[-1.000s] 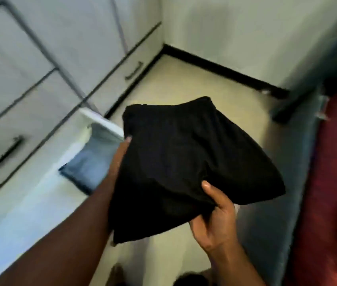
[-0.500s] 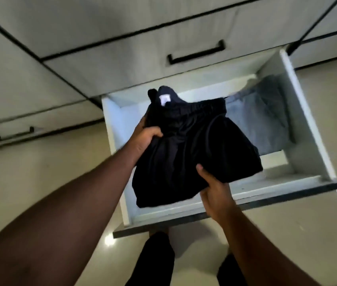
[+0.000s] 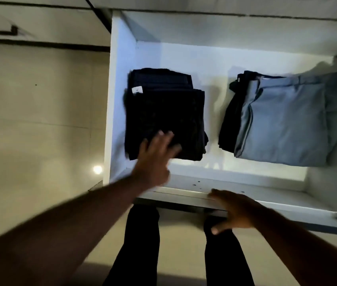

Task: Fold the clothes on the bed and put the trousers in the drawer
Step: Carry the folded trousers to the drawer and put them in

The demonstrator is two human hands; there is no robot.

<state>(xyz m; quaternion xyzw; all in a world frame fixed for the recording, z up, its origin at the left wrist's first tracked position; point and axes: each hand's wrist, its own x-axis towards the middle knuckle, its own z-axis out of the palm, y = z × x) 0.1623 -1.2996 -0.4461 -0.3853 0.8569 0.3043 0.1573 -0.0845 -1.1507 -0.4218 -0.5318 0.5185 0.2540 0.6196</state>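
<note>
With the drawer (image 3: 120,100) pulled out and two folded piles lying in it, I judge the stow step is at its tail end: what's left looks like clearing both hands and pushing the front shut, which calls for flat palms on the near rail and an even shove so it doesn't rack. Largest item inside is the grey-blue trousers (image 3: 283,118) on the right, folded over something dark beneath. Left of it, apart, sit the dark trousers (image 3: 163,112), a squared stack with a small white tag at the far left corner, near edge a bit ragged. My left hand (image 3: 155,159) hovers over that near edge, fingers spread and straight; contact is blurred, can't tell. My right hand (image 3: 235,211) is at the drawer's near rail, fingers splayed, gripping nothing.
</note>
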